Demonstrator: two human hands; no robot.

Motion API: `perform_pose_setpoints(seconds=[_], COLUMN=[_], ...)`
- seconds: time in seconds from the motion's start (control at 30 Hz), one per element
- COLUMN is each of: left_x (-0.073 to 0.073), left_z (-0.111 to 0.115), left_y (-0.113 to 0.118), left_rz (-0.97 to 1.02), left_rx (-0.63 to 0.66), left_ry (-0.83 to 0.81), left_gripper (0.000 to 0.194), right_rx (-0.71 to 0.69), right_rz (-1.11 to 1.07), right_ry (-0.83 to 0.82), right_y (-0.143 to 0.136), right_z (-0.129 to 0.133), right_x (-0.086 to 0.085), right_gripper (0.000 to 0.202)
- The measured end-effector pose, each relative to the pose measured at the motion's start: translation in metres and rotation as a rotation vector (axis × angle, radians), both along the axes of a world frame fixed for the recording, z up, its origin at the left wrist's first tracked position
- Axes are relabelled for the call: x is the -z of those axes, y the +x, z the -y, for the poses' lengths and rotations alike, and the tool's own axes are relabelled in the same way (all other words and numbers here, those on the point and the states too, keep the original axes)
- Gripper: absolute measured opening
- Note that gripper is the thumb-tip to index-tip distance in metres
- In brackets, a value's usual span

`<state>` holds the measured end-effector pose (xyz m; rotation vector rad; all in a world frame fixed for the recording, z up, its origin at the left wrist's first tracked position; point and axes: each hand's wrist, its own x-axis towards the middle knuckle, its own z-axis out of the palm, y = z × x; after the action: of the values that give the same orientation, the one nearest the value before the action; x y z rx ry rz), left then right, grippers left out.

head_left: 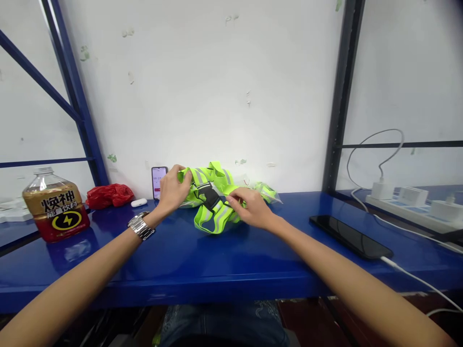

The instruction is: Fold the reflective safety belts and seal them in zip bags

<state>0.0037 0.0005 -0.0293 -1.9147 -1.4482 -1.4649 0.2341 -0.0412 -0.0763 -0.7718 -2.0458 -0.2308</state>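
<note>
A bundle of neon yellow-green straps [219, 219] with grey reflective stripes is raised in loops over the blue table, its lower loop close to the surface. A black buckle [209, 196] sits on the straps between the hands. My left hand [173, 189], with a metal watch at the wrist, pinches the upper left part of the straps. On the right side, my right hand [250, 206] has its thumb and fingers closed on the strap beside the buckle. Behind it lies a clear plastic bag [267, 192] with more neon material inside.
The blue table [217, 260] holds a large drink bottle [58, 207], a red plastic bag [109, 195], a white case [139, 203] and an upright phone [157, 180] at left. Right are a black phone [350, 236] on a white cable and a power strip [412, 209].
</note>
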Motion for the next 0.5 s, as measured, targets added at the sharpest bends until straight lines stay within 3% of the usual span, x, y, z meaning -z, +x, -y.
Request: perform_pose_setpoints(seconds=[0.07,0.2,0.27,0.37,0.5], left_x=[0.000,0.007,0.009,0.007,0.001], left_z=[0.006,0.020,0.026,0.030,0.029], left_y=[0.009,0.024,0.026,0.021,0.004], left_rz=[0.023,0.120,0.128,0.079,0.062], left_rx=[0.038,0.165,0.220,0.269,0.348], left_ry=[-0.021,-0.134,-0.177,-0.161,-0.101], left_gripper=[0.028,0.036,0.043,0.046,0.047], right_rx=[0.038,0.190,0.201,0.167,-0.048], right_rz=[-0.020,-0.003,-0.006,-0.035,0.122], right_ry=[-0.027,-0.218,-0.333,-0.464,-0.586], right_y=[-0.016,-0.034,-0.032,-0.018,0.003], right_z=[-0.002,-0.006,-0.006,-0.003,-0.003], right_x=[0.005,0.006,-0.002,-0.025,-0.070], right_gripper=[0.021,0.046,0.045,0.038,0.034])
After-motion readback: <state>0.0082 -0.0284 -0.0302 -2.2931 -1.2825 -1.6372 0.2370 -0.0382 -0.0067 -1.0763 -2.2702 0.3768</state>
